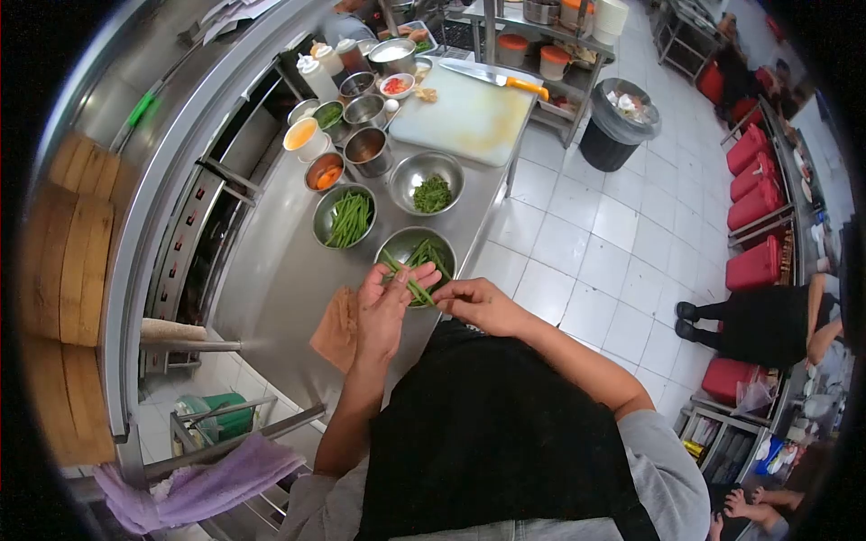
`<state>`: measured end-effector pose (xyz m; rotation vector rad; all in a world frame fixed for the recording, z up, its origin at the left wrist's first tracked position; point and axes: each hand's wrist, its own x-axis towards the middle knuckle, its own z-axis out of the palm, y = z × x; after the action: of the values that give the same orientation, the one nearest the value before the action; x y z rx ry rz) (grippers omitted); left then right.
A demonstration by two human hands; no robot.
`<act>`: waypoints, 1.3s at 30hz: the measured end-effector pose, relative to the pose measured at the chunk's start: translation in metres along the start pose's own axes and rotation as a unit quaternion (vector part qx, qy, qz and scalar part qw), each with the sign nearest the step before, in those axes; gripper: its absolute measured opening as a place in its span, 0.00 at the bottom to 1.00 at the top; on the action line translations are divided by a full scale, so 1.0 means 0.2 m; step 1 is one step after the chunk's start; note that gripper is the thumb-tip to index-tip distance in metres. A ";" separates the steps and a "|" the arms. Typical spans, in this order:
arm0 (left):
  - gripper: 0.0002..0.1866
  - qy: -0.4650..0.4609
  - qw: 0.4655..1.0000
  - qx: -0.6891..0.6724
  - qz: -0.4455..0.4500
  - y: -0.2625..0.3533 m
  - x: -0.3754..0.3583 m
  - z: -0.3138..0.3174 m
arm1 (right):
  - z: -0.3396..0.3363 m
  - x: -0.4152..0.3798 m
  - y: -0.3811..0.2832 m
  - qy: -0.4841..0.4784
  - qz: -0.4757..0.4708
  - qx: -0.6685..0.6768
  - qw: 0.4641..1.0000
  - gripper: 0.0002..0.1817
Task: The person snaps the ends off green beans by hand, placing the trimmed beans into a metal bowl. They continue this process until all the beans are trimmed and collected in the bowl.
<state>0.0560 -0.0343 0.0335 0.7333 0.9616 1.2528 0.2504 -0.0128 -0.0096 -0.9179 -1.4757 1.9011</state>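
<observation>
Over a steel bowl point(391, 244), my left hand point(386, 302) holds several green beans point(420, 292) across its palm and fingers. My right hand point(478, 304) pinches the lower right ends of these beans at the bowl's edge. More green pieces lie in that bowl below my hands. Just behind and to the left is a second steel bowl point(322, 232) full of long green beans point(350, 219). A third bowl point(409, 171) holds a small heap of chopped green pieces point(433, 193).
A white cutting board point(460, 115) with an orange-handled knife point(492, 76) lies at the back. Sauce containers point(301, 137) stand at the back left. A brown cloth point(336, 330) is left of my hands. A bin point(617, 126) and another person point(762, 325) are at the right.
</observation>
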 end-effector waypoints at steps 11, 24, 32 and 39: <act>0.06 -0.017 0.996 -0.014 0.090 -0.08 -0.04 0.02 | -0.05 0.04 0.11 0.149 -0.001 0.124 0.981 0.11; 0.07 0.005 0.990 -0.067 0.122 -0.09 0.00 0.03 | 0.05 0.07 -0.01 -0.015 0.017 0.151 0.988 0.13; 0.07 -0.004 0.992 -0.065 0.105 -0.10 0.00 0.06 | 0.07 0.07 0.00 -0.015 -0.013 0.127 0.992 0.11; 0.07 -0.002 0.988 -0.030 0.149 -0.03 -0.01 0.09 | -0.04 0.06 0.05 0.076 0.017 0.123 0.989 0.10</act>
<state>0.0741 -0.0371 0.0373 0.8548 0.8269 1.5326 0.2501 -0.0016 -0.0222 -0.9509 -1.1145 1.9385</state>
